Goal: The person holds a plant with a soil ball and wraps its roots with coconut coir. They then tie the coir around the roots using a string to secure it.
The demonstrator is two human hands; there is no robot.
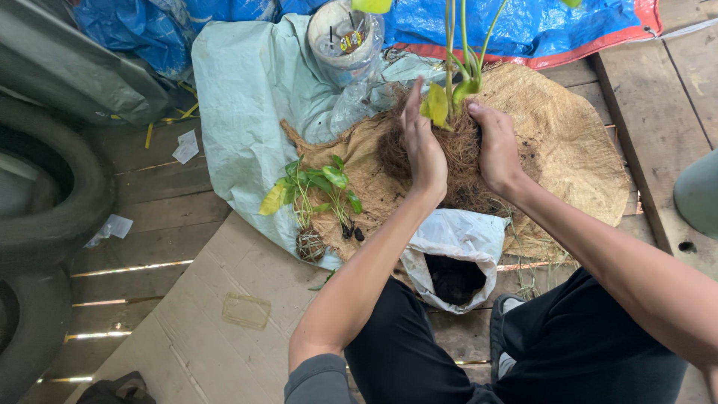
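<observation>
We kneel on a plank floor (149,217) of weathered wood, a blue tarpaulin (538,22) crumpled at its far edge and worn rubber tyres (52,202) curving along the left. A pale woven sack (247,97) lies spread over the planks beside a flat sheet of cardboard (217,299). On it rests a broad, rough mat of brown coconut fibre (576,142). Over that mat we cradle a shaggy fibre ball (460,150) wrapped about the roots of a green-stemmed plant (456,67). Our right hand (497,146) cups the ball's side, fingers curled against it; our left hand (422,146) presses flat and open on the other side. Below sits a white plastic bag (464,239), its mouth showing dark soil. To the left lies a small leafy plant (318,187) with a round root ball.
</observation>
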